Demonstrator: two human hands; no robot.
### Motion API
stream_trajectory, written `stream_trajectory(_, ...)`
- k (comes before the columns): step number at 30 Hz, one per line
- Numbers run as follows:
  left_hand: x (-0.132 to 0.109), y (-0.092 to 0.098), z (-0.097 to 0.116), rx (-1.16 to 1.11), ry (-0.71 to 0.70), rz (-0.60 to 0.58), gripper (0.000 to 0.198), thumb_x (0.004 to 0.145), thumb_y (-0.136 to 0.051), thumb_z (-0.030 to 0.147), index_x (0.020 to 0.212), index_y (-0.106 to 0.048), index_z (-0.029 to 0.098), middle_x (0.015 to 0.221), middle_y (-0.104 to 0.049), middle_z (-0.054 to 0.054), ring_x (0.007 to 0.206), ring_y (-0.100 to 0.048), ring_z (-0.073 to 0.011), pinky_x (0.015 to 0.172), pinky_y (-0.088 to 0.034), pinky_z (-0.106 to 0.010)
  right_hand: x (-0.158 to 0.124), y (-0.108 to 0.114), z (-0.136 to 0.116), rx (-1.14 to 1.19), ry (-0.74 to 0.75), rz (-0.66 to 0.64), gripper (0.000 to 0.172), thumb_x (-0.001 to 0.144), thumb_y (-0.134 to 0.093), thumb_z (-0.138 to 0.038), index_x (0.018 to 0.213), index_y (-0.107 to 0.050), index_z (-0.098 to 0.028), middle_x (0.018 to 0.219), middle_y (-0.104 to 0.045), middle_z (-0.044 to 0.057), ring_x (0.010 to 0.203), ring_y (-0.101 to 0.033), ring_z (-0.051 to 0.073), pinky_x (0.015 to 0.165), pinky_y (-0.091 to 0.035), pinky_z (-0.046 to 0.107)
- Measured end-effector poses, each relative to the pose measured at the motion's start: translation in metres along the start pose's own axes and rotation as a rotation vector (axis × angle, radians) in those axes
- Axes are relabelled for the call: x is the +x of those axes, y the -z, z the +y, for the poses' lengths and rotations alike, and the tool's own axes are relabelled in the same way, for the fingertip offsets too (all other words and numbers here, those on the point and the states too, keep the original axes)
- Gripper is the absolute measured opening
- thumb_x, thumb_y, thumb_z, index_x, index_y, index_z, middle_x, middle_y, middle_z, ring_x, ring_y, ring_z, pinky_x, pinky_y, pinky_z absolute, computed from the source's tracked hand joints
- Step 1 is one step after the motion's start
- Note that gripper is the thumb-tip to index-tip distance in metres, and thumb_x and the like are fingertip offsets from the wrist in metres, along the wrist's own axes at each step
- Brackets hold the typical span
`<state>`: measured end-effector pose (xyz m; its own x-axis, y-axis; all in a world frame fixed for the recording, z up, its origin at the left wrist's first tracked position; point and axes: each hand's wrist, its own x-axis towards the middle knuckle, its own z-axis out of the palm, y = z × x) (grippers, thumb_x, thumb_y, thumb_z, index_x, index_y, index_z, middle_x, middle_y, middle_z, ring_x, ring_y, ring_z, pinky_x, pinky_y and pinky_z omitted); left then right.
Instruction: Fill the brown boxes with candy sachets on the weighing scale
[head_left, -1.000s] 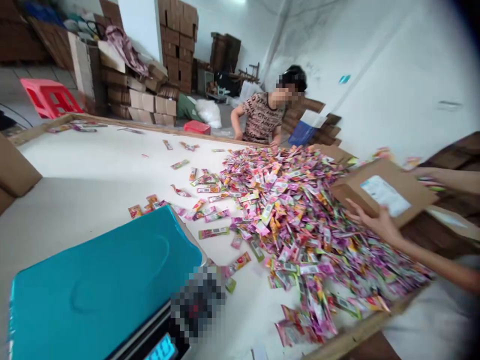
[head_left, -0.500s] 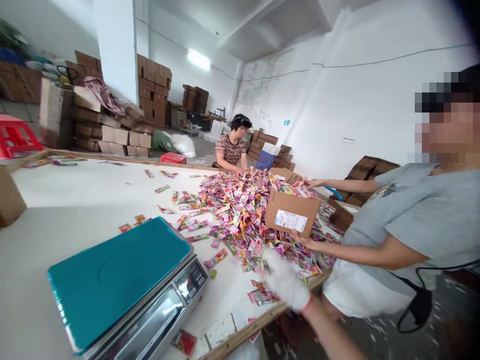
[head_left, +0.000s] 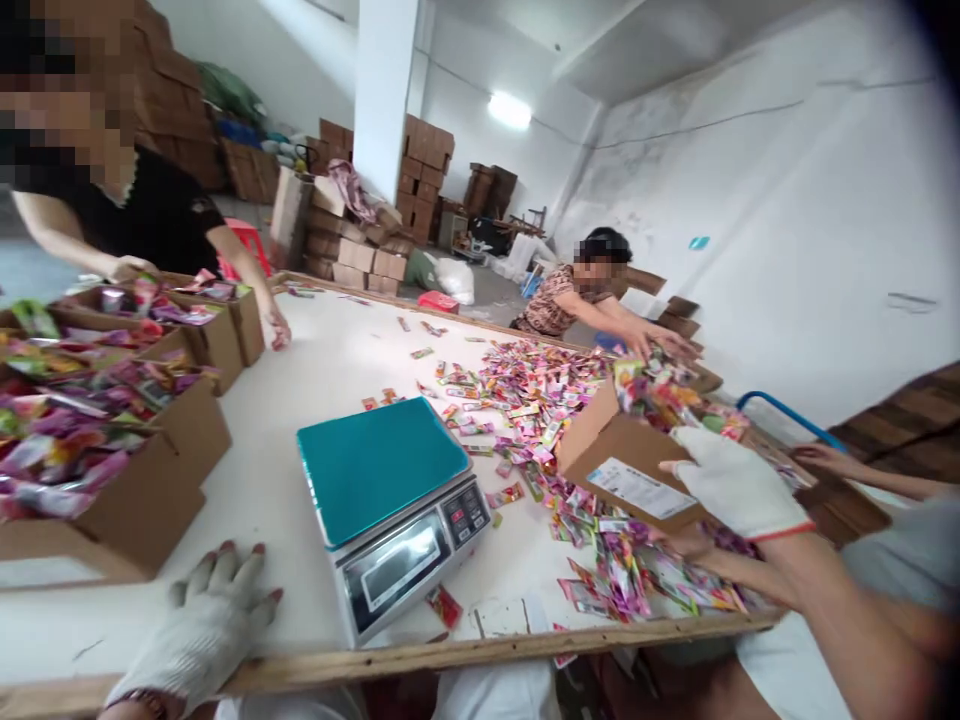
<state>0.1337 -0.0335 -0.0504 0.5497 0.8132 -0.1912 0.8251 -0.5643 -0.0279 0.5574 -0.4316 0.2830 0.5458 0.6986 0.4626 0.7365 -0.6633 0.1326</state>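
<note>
My left hand (head_left: 214,622), in a white glove with bare fingertips, lies flat near the table's front edge with its fingers spread. On the right, my right hand (head_left: 731,482), gloved too, is at the near side of a tilted cardboard box (head_left: 630,460) with a white label; its fingers are partly bent over the box's edge. Colourful packets (head_left: 660,385) fill the mouth of the box. Below and around it spreads a heap of packets (head_left: 540,385). A scale (head_left: 409,560) with a teal top stands between my hands.
Packed boxes (head_left: 161,450) stand at the left, beside a person in black (head_left: 172,225). Across the table a person in a patterned shirt (head_left: 551,300) reaches over the heap. Another person's hand (head_left: 686,545) is under the tilted box. A wooden edge (head_left: 450,655) borders the table.
The view has swung left, bringing my left hand and the packed boxes into sight. My right hand has moved to the box, which now holds packets. The person across reaches toward it.
</note>
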Motion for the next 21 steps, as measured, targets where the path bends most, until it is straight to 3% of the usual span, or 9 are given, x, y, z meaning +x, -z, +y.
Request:
stream_trajectory(2, -0.004, 0.004, -0.001, -0.019, -0.015, 0.018, 0.070, 0.088, -0.049, 0.047, 0.153, -0.047, 0.018, 0.163, -0.036, -0.020, 0.153, -0.026, -0.0401, 0.120, -0.020, -0.053, 0.019, -0.001, -0.018, 0.031, 0.077, 0.086, 0.012, 0.087, -0.064, -0.034, 0.088, -0.067, -0.023, 0.089, -0.069, 0.010, 0.088, -0.067, 0.030, 0.080, -0.053, 0.043)
stream_trajectory(5, -0.013, 0.015, 0.002, -0.075, -0.026, 0.042, 0.068, 0.088, -0.050, 0.044, 0.149, -0.051, 0.015, 0.162, -0.036, -0.023, 0.151, -0.029, -0.0421, 0.120, -0.021, -0.055, 0.041, -0.005, -0.086, 0.128, 0.264, 0.172, 0.013, 0.085, -0.064, -0.035, 0.092, -0.065, -0.025, 0.089, -0.070, 0.008, 0.089, -0.067, 0.029, 0.084, -0.053, 0.043)
stream_trajectory(9, -0.024, 0.025, -0.002, -0.236, -0.079, 0.114, 0.057, 0.089, -0.050, 0.034, 0.141, -0.058, 0.012, 0.155, -0.047, -0.022, 0.148, -0.037, -0.0364, 0.122, -0.027, -0.049, 0.063, -0.025, -0.206, 0.159, 0.515, 0.051, 0.020, 0.088, -0.061, -0.024, 0.107, -0.067, -0.022, 0.103, -0.073, 0.009, 0.098, -0.067, 0.025, 0.094, -0.051, 0.037)
stream_trajectory(12, -0.033, 0.027, -0.008, -0.420, -0.098, 0.186, 0.049, 0.092, -0.046, 0.028, 0.136, -0.060, 0.014, 0.149, -0.054, -0.018, 0.143, -0.047, -0.0280, 0.119, -0.036, -0.038, 0.074, -0.044, -0.267, 0.187, 0.618, -0.070, 0.020, 0.089, -0.062, -0.023, 0.108, -0.068, -0.020, 0.103, -0.073, 0.010, 0.098, -0.068, 0.025, 0.089, -0.051, 0.034)
stream_trajectory(14, -0.038, 0.027, -0.009, -0.483, -0.081, 0.200, 0.043, 0.092, -0.047, 0.026, 0.131, -0.063, 0.017, 0.145, -0.059, -0.016, 0.137, -0.054, -0.0262, 0.116, -0.040, -0.036, 0.078, -0.050, -0.284, 0.213, 0.616, -0.105, 0.017, 0.088, -0.064, -0.022, 0.104, -0.068, -0.020, 0.100, -0.073, 0.011, 0.096, -0.068, 0.026, 0.086, -0.052, 0.035)
stream_trajectory(17, -0.043, 0.028, -0.008, -0.485, -0.063, 0.189, 0.037, 0.091, -0.050, 0.025, 0.123, -0.067, 0.019, 0.140, -0.063, -0.014, 0.131, -0.058, -0.0265, 0.116, -0.041, -0.038, 0.080, -0.044, -0.277, 0.355, 0.616, -0.070, 0.023, 0.087, -0.067, -0.022, 0.110, -0.067, -0.019, 0.105, -0.072, 0.011, 0.100, -0.068, 0.027, 0.090, -0.054, 0.037)
stream_trajectory(19, -0.045, 0.029, -0.006, -0.473, -0.061, 0.188, 0.036, 0.091, -0.050, 0.025, 0.122, -0.067, 0.019, 0.139, -0.063, -0.014, 0.129, -0.059, -0.0266, 0.115, -0.041, -0.038, 0.080, -0.036, -0.258, 0.502, 0.615, 0.070, 0.036, 0.088, -0.068, -0.027, 0.122, -0.064, -0.018, 0.116, -0.070, 0.013, 0.110, -0.066, 0.027, 0.099, -0.052, 0.040)
stream_trajectory(21, -0.045, 0.030, -0.004, -0.456, -0.067, 0.195, 0.035, 0.092, -0.049, 0.026, 0.122, -0.066, 0.019, 0.138, -0.063, -0.015, 0.128, -0.060, -0.0267, 0.114, -0.042, -0.038, 0.081, -0.030, -0.232, 0.615, 0.522, 0.249, 0.045, 0.087, -0.070, -0.033, 0.130, -0.061, -0.019, 0.122, -0.067, 0.014, 0.115, -0.064, 0.028, 0.104, -0.050, 0.044)
